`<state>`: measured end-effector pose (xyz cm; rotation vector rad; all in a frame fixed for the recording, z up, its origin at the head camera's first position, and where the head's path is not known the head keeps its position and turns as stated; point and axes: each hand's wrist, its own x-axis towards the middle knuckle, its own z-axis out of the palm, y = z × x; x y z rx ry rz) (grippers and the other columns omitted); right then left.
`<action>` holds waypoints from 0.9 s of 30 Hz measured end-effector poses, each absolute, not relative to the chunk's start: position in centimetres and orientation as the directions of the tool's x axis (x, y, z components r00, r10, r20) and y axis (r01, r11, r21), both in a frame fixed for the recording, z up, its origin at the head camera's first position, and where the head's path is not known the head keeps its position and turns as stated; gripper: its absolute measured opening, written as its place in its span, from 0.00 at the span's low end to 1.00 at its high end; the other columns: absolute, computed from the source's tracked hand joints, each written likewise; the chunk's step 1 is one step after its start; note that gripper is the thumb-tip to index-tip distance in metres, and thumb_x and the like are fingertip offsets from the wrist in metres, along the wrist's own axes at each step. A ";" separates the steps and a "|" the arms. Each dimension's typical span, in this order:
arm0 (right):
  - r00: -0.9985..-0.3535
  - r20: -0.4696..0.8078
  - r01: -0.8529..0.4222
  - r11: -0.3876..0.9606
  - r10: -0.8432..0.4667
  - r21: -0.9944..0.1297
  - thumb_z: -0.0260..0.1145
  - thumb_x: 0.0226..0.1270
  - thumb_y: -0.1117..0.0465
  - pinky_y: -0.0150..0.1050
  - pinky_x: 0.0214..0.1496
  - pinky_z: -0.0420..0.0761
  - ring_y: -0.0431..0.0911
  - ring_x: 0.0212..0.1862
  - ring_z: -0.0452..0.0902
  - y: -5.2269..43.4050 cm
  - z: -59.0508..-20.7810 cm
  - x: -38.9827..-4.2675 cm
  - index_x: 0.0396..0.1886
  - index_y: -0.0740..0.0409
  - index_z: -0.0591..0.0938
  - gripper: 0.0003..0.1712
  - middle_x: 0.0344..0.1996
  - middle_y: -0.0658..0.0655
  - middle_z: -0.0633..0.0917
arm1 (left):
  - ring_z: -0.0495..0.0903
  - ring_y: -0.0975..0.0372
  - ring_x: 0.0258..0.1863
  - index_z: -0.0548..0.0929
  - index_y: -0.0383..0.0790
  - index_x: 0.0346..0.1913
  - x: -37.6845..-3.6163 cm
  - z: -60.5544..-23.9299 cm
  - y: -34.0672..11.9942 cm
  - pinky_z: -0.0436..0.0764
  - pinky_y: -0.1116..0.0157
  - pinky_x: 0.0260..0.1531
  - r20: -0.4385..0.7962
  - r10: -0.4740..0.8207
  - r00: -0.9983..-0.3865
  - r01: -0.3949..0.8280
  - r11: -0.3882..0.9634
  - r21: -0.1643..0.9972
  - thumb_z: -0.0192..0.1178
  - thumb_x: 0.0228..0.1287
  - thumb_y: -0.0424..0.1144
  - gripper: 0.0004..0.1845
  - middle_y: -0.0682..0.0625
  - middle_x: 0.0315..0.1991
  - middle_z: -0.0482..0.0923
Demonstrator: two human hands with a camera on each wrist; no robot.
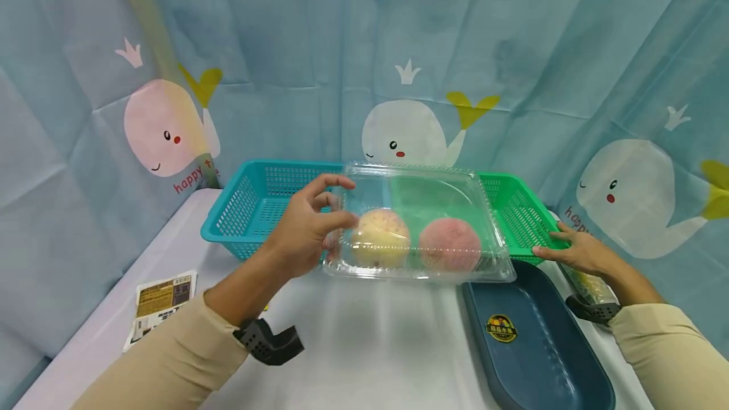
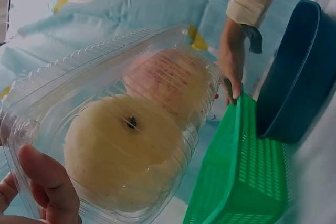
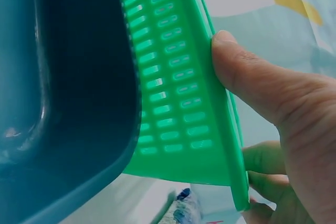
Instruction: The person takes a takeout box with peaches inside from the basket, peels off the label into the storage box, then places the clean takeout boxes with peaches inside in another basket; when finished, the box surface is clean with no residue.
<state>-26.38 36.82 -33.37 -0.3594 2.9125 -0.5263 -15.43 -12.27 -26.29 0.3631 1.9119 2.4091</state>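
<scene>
White tabletop stretches bare through the near middle, giving me open room between my two forearms. At the far edge sit a teal basket on the left and a green basket on the right, side by side, with a whale-print curtain close behind them. A dark blue tray lies near right, its far end just beside the green basket's near wall. A printed leaflet lies flat near the left edge of the tabletop.

I see a clear plastic clamshell box with its lid down, held up in front of the baskets. Its ribbed walls show two round fruits inside, a pale yellow one on the left and a pinkish-red one on the right, touching or nearly so. In the left wrist view the yellow fruit's dark stem spot faces the camera.

My left hand has its grip on the box's left end, thumb below and fingers curled over the top edge, wrist raised off the tabletop. My right hand rests low at the green basket's right near corner, thumb pressed along the rim and fingers wrapped underneath, so that grip is closed round the rim.
</scene>
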 end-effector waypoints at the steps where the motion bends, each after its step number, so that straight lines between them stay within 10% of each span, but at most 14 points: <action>1: -0.958 -0.114 -0.205 0.910 -0.262 -0.361 0.61 0.67 0.39 0.74 0.53 0.61 0.83 0.61 0.47 36.8 -33.4 -26.4 0.65 0.82 0.61 0.51 0.67 0.83 0.47 | 0.58 0.61 0.09 0.72 0.41 0.58 -16.0 -26.2 -11.9 0.67 0.67 0.08 0.154 0.185 -0.970 0.109 -0.233 0.966 0.62 0.53 0.22 0.27 0.45 0.32 0.59; 27: -0.955 -0.080 -0.245 0.914 -0.284 -0.322 0.61 0.66 0.39 0.75 0.54 0.59 0.82 0.61 0.48 36.8 -33.4 -26.3 0.62 0.83 0.65 0.49 0.65 0.84 0.52 | 0.63 0.58 0.07 0.75 0.40 0.57 -27.5 -29.3 -1.4 0.71 0.61 0.07 0.134 0.189 -0.973 0.111 -0.127 0.986 0.64 0.54 0.26 0.25 0.46 0.19 0.68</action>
